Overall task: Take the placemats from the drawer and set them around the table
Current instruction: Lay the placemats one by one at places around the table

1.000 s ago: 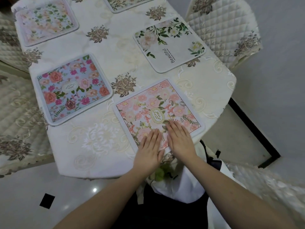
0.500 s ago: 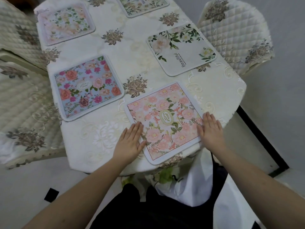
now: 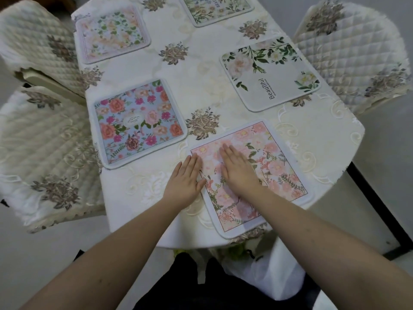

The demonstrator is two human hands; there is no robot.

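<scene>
Several floral placemats lie on the table point(image 3: 324, 139), which wears a cream embroidered cloth. Nearest me is a pink floral placemat point(image 3: 274, 162) at the table's near end. My right hand point(image 3: 239, 173) rests flat on its left half, fingers together and straight. My left hand point(image 3: 186, 182) lies flat at the mat's left edge, partly on the cloth. A blue floral placemat point(image 3: 136, 121) sits to the left, a white "Beautiful" placemat point(image 3: 270, 72) to the right, a pale leafy placemat point(image 3: 111, 34) at far left, and another placemat point(image 3: 214, 7) at the top edge.
Quilted cream chairs stand around the table: one chair point(image 3: 355, 52) on the right, a second chair point(image 3: 42, 153) at near left and a third chair point(image 3: 38, 39) at far left. Pale floor lies below, with a dark strip point(image 3: 380, 209) at right.
Both hands were spread apart at the pink mat's left and right edges half a second ago; now the right hand has slid left onto the mat, close beside the left hand.
</scene>
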